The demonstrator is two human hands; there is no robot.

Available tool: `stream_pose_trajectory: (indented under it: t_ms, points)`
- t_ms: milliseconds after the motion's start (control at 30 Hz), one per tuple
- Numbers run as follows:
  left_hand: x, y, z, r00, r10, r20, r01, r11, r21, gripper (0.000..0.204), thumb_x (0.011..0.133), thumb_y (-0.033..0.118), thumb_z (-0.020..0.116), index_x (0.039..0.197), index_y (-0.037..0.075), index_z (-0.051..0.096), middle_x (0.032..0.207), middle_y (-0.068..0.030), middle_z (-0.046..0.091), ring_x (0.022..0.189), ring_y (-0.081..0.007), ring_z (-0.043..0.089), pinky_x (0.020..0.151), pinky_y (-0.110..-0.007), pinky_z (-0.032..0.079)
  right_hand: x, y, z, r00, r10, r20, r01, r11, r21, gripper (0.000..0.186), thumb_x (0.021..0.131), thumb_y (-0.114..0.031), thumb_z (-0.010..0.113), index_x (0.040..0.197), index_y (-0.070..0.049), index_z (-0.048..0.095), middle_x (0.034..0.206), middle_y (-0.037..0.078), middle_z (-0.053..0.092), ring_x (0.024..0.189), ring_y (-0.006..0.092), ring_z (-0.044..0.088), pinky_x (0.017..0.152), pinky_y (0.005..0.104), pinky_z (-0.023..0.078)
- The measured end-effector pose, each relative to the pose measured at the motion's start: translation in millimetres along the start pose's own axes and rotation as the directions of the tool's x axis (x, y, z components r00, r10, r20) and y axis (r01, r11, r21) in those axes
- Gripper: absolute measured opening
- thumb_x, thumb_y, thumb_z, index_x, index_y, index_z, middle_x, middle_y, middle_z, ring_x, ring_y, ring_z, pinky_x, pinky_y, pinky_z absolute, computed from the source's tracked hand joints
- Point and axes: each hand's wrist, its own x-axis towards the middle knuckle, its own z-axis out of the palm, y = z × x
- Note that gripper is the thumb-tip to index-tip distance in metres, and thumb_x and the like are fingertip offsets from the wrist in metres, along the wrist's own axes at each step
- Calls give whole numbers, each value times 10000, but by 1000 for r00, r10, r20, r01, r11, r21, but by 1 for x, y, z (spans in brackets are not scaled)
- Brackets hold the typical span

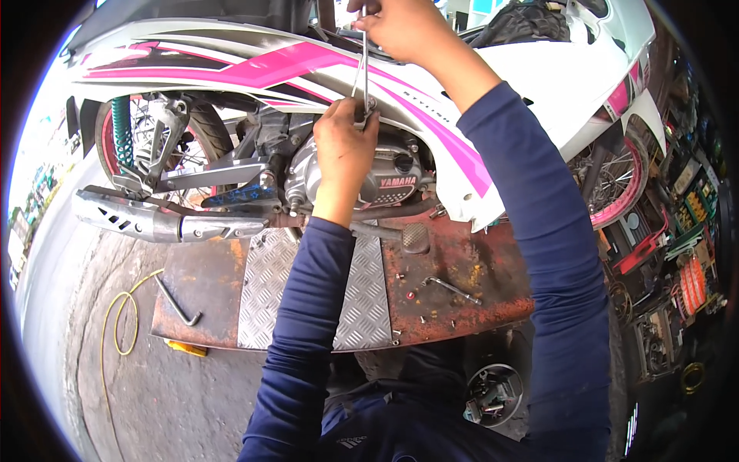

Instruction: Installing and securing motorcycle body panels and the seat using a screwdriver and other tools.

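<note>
A white and pink motorbike stands on a rusty metal platform with a ribbed steel strip down its middle. Both hands are up at the bike's side panel, above the engine. The right hand is at the far top, fingers closed around the upper end of a long thin metal tool that runs downward across the panel. The left hand is lower and nearer, fingers curled shut around the tool's lower end, just at the panel's bottom edge; the tool tip itself is hidden behind the fingers. Both forearms wear dark blue sleeves. To the left, the silver exhaust pipe lies along the bike's underside, with the rear wheel and a green spring behind it. On the platform near the person lie a bent hex key on the left and a second bent wrench on the right, with small screws scattered between them. A yellow cable loops on the concrete at the platform's left. At the near edge, by the person's knee, sits a small round tray of parts. Cluttered shelves fill the far right.
</note>
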Motion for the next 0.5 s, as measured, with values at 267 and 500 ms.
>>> stream_pose_trajectory:
  t_ms: [267, 500]
  points:
    - [-4, 2, -1, 1000, 14, -28, -17, 995, -101, 151, 762, 70, 730, 827, -31, 638, 804, -175, 656, 721, -340, 650, 666, -390, 508, 13, -4, 14, 982, -184, 46, 184, 983, 22, 113, 757, -30, 604, 841, -17, 680, 802, 208, 665, 825, 376, 653, 727, 441, 510]
    - [-4, -1, 1, 999, 22, -35, -25, 997, -75, 160, 769, 78, 733, 777, -26, 612, 767, -169, 638, 693, -339, 634, 640, -402, 489, 17, -16, 28, 941, -245, 235, 191, 954, 230, 188, 764, -11, 614, 942, -13, 676, 857, 189, 672, 830, 341, 652, 748, 413, 508]
